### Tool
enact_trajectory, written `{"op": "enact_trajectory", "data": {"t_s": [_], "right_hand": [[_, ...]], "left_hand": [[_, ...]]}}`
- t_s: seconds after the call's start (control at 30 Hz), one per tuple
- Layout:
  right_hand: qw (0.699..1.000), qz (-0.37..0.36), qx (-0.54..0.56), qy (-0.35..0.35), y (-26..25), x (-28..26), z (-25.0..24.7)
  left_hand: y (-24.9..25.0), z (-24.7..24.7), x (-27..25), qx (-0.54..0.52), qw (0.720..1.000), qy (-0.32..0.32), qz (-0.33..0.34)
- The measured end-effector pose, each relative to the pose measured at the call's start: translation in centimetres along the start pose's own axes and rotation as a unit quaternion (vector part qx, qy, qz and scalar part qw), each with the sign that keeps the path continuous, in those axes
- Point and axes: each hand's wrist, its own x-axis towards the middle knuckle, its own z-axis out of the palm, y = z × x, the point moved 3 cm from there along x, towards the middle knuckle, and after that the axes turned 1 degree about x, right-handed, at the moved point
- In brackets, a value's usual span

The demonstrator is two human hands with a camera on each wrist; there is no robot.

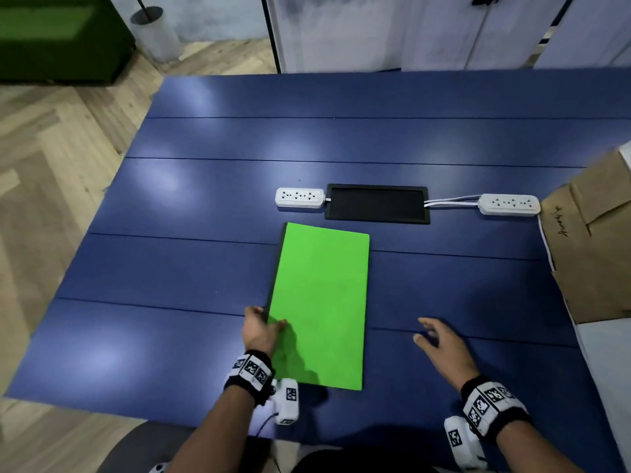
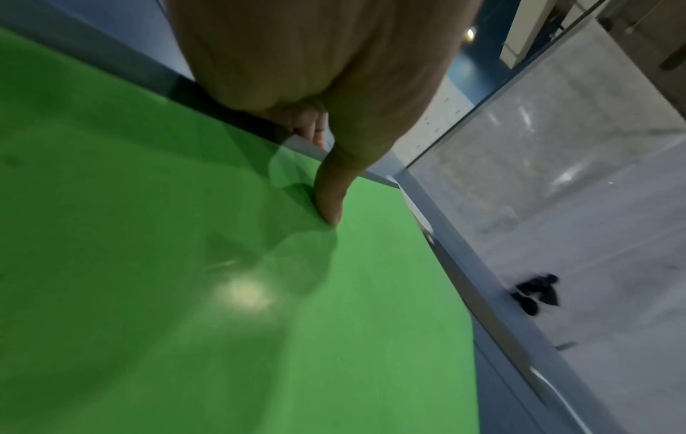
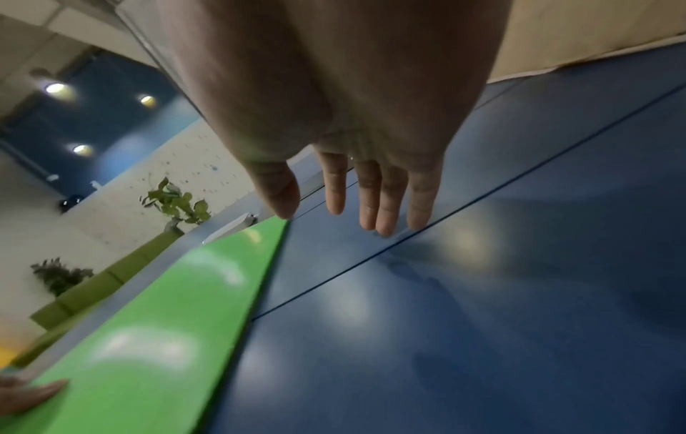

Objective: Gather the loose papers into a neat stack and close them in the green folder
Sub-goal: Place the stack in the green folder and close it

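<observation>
Head view shows a flat, matte green folder (image 1: 321, 302), a closed rectangle with a dark spine along its left edge, lying near the middle of a glossy blue plank table (image 1: 444, 268). At the near left edge the left hand (image 1: 260, 331) pinches the folder, thumb on the smooth cover, fingers curled over the spine. To the right, apart from the folder, the right hand (image 1: 442, 343) hovers with straight, spread fingers, holding nothing. Beyond the folder lie two white plastic power strips (image 1: 299, 197) flanking a black rectangular panel (image 1: 376, 202); creased brown paper bags (image 1: 597, 240) sit far right.
</observation>
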Motion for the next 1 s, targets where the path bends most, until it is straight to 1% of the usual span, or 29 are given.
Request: {"op": "enact_trajectory", "data": {"t_s": [0.1,0.2,0.3,0.37,0.43,0.5,0.53,0.57,0.63,0.67,0.7,0.77,0.83,1.0], "right_hand": [[0.997,-0.037,-0.072,0.002,-0.4,0.5,0.2],[0.984,-0.048,-0.168,-0.023,-0.9,1.1,0.8],[0.968,-0.053,-0.238,-0.052,-1.4,1.8,1.4],[0.961,-0.042,-0.263,-0.071,-1.5,2.3,1.8],[0.957,-0.026,-0.277,-0.086,-1.6,2.5,2.2],[0.955,-0.018,-0.283,-0.088,-1.6,2.6,2.5],[0.955,-0.015,-0.282,-0.089,-1.7,2.5,2.6],[0.956,-0.013,-0.278,-0.090,-1.6,2.5,2.7],[0.958,-0.014,-0.274,-0.089,-1.5,2.5,2.6],[0.957,-0.018,-0.274,-0.089,-1.4,2.5,2.5],[0.957,-0.021,-0.274,-0.089,-1.4,2.6,2.3],[0.959,-0.023,-0.268,-0.091,-1.3,2.7,2.1],[0.960,-0.024,-0.262,-0.095,-1.1,2.8,2.0],[0.961,-0.024,-0.256,-0.099,-0.8,2.9,2.0]], "left_hand": [[-1.3,-6.3,5.3,0.043,0.998,0.048,-0.006],[-2.8,-11.9,10.5,0.092,0.992,0.084,-0.018],[-4.3,-16.0,14.8,0.136,0.985,0.100,-0.041],[-5.2,-17.3,16.9,0.167,0.980,0.094,-0.053],[-5.5,-17.3,17.8,0.210,0.973,0.074,-0.054],[-4.8,-16.0,17.3,0.261,0.963,0.055,-0.033],[-4.2,-14.8,16.6,0.289,0.956,0.046,-0.005],[-3.5,-13.2,15.7,0.316,0.947,0.034,0.038],[-2.4,-9.5,13.3,0.367,0.921,-0.001,0.126],[-2.2,-7.7,12.1,0.390,0.907,-0.019,0.157],[-2.1,-6.2,11.2,0.408,0.896,-0.035,0.172],[-2.0,-4.4,10.1,0.429,0.886,-0.048,0.170],[-1.9,-3.8,10.2,0.435,0.885,-0.049,0.160],[-1.7,-4.8,13.6,0.435,0.886,-0.044,0.154]]}}
